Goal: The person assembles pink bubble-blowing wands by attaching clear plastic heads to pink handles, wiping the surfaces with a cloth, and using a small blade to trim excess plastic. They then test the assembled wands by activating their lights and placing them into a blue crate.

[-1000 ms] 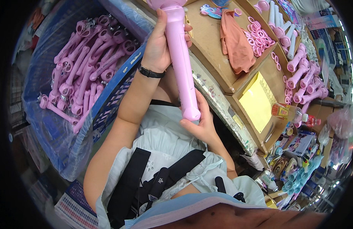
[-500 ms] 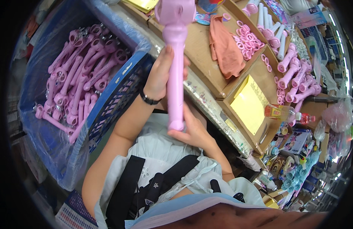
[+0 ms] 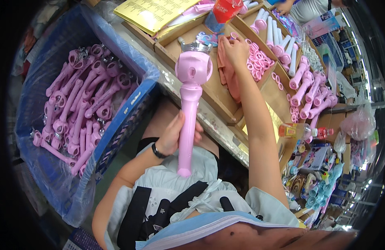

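Observation:
A pink toy wand [image 3: 188, 137] with a round, hollow-looking head and a silver crown on top stands upright in front of me. My left hand [image 3: 174, 134] is closed round the middle of its handle. Beyond it, a crumpled orange cloth [image 3: 228, 77] lies in a cardboard tray [image 3: 209, 98]. My right hand [image 3: 237, 51] is stretched out over the cloth's far end, its fingers bent and gripping the fabric. Beside that hand, several small pink rings [image 3: 259, 60] lie in a heap.
At left stands a blue plastic-lined basket [image 3: 136, 98] full of similar pink wands [image 3: 82, 93]. Farther right lie white sticks [image 3: 280, 39], pink handles [image 3: 311, 89] and a drink bottle [image 3: 298, 131]. Yellow printed sheets [image 3: 153, 14] rest at the back. Another person's hand [image 3: 284, 6] shows at the far edge.
My right hand has left the wand's lower end and reached forward right to the orange cloth. The wand, still in my left hand, now sits lower in view, showing its crown.

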A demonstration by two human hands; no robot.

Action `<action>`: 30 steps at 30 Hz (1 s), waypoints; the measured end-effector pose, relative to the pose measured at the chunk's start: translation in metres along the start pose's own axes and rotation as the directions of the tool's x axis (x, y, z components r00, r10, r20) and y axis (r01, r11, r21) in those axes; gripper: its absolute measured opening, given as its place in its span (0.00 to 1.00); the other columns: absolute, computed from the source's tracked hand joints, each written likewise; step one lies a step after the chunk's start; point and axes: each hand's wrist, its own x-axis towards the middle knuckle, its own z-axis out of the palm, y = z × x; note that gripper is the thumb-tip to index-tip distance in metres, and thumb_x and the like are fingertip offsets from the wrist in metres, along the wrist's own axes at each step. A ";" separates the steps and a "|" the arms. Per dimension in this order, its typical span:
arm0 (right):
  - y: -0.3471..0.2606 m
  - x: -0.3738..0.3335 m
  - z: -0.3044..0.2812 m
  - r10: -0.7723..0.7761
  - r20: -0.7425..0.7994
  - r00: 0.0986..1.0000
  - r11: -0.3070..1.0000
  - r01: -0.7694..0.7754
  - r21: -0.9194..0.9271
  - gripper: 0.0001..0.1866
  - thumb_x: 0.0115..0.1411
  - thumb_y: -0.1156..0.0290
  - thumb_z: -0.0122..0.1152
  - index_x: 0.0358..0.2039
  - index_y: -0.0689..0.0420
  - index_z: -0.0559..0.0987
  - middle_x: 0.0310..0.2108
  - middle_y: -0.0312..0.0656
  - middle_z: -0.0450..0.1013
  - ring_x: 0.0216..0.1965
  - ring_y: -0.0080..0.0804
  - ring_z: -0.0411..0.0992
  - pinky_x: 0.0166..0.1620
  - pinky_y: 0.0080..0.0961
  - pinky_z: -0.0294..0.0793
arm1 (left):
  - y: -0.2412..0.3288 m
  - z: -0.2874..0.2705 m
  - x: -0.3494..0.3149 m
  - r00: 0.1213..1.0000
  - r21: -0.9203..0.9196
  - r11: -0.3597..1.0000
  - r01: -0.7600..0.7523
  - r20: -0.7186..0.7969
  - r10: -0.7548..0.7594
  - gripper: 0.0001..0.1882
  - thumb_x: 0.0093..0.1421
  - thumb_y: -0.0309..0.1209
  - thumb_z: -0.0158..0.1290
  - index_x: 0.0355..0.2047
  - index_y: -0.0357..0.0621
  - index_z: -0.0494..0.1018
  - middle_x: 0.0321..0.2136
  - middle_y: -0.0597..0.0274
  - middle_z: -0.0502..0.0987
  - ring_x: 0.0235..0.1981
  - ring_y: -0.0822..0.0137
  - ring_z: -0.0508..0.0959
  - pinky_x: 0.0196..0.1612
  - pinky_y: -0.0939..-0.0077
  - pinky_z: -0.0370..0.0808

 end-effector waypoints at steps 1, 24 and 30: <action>-0.002 0.003 0.013 -0.002 -0.060 0.998 0.998 -0.001 -0.055 0.23 0.50 0.46 0.58 0.29 0.55 0.84 0.43 0.53 0.73 0.44 0.46 0.70 0.50 0.36 0.66 | -0.004 -0.003 -0.006 0.999 -0.027 0.999 0.028 0.034 -0.027 0.34 0.63 0.57 0.32 0.59 0.45 0.52 0.33 0.53 0.73 0.28 0.66 0.77 0.34 0.72 0.76; 0.025 -0.061 -0.142 -0.097 0.398 0.912 -0.045 -0.403 0.914 0.27 0.59 0.59 0.51 0.52 0.67 0.68 0.52 0.45 0.67 0.53 0.34 0.66 0.58 0.31 0.58 | 0.007 -0.019 0.006 0.990 -0.089 0.988 0.128 0.075 -0.122 0.23 0.66 0.50 0.37 0.50 0.46 0.56 0.26 0.55 0.71 0.23 0.70 0.72 0.29 0.80 0.73; 0.040 -0.094 -0.152 0.035 0.108 0.994 0.550 -0.109 0.828 0.22 0.63 0.64 0.47 0.51 0.68 0.69 0.58 0.48 0.61 0.60 0.32 0.58 0.61 0.32 0.54 | 0.008 -0.014 0.003 0.991 -0.110 0.985 0.136 0.037 -0.132 0.23 0.65 0.50 0.37 0.48 0.45 0.58 0.26 0.57 0.71 0.23 0.71 0.72 0.29 0.80 0.73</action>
